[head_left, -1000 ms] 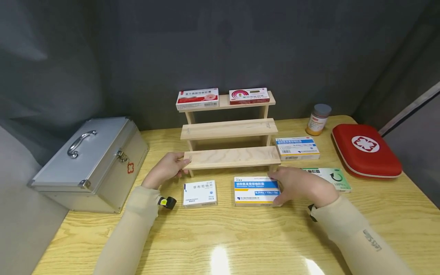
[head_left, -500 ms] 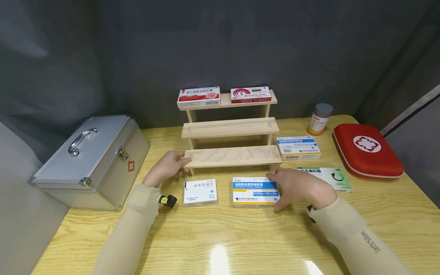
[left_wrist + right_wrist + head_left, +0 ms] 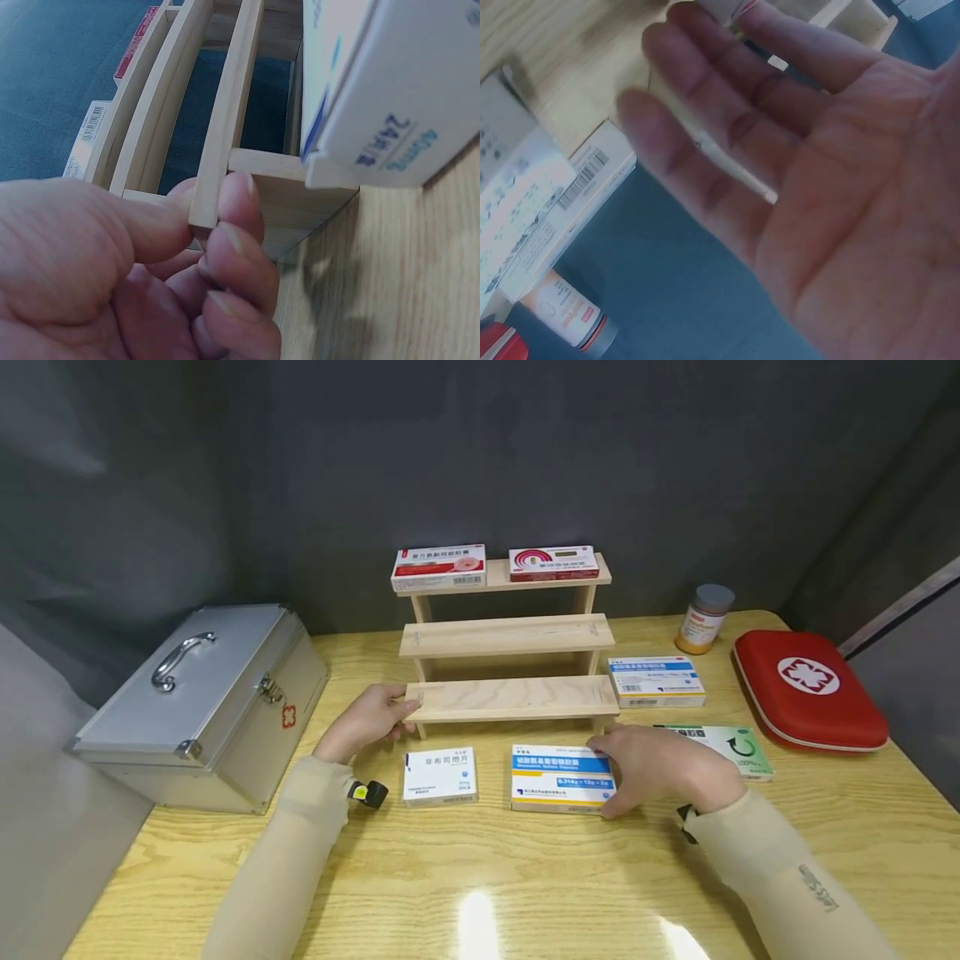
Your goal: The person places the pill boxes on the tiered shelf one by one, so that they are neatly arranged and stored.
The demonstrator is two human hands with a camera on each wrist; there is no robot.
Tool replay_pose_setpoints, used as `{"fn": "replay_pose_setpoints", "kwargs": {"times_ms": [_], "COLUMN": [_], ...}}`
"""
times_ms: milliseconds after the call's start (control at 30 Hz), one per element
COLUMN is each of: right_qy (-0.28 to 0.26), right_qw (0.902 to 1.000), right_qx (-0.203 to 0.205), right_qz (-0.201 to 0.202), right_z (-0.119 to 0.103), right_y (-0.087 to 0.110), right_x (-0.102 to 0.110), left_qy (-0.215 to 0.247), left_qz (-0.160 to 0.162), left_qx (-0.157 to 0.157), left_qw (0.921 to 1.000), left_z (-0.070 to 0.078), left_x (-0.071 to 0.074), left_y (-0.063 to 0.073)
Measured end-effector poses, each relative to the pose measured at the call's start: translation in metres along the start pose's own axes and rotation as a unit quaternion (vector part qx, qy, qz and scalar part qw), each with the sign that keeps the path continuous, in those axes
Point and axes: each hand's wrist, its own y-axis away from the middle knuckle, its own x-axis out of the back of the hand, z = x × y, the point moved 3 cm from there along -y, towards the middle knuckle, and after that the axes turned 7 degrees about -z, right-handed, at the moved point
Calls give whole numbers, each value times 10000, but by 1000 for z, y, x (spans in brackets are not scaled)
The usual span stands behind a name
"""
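A wooden three-step rack (image 3: 510, 697) stands mid-table. My left hand (image 3: 371, 718) pinches the left end of its lowest step; in the left wrist view, the thumb and fingers (image 3: 232, 255) clamp the board end of the rack (image 3: 225, 127). My right hand (image 3: 641, 768) lies over the right end of a blue-and-white medicine box (image 3: 558, 777) in front of the rack. In the right wrist view, my right hand (image 3: 780, 172) has its palm open and its fingers straight. A small white box (image 3: 440, 775) lies between the hands, close up in the left wrist view (image 3: 390, 97).
Two red-and-white boxes (image 3: 438, 567) (image 3: 553, 562) sit on the top step. A silver metal case (image 3: 195, 702) stands at the left. At the right are another blue-and-white box (image 3: 656, 681), a green box (image 3: 738, 747), an orange bottle (image 3: 703, 618) and a red first-aid pouch (image 3: 810, 689).
Both hands stay on the rack end and the blue-and-white box as before. Only the head view has shifted slightly.
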Motion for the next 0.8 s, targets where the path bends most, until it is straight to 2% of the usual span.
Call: {"fn": "replay_pose_setpoints", "kwargs": {"times_ms": [200,400,633,800], "right_qy": [-165,-211,-360,-636], "right_qw": [9991,9943,9842,9679], "right_qx": [253,463,730,1162], "right_qz": [286,933,1572,2135], "right_z": [7,15,19,17], "right_y": [9,21,23,19], "right_x": [11,26,36,39], "left_qy": [13,-51,-75,-63], "left_qz": [-9,64,105,61], "left_qx": [7,-22,-13,-6], "left_qw": [10000,10000,9999,10000], "left_z": [-2,-1,0,-2], "left_x": [0,2,3,1], "left_y": [-1,-2,-2,-3]}}
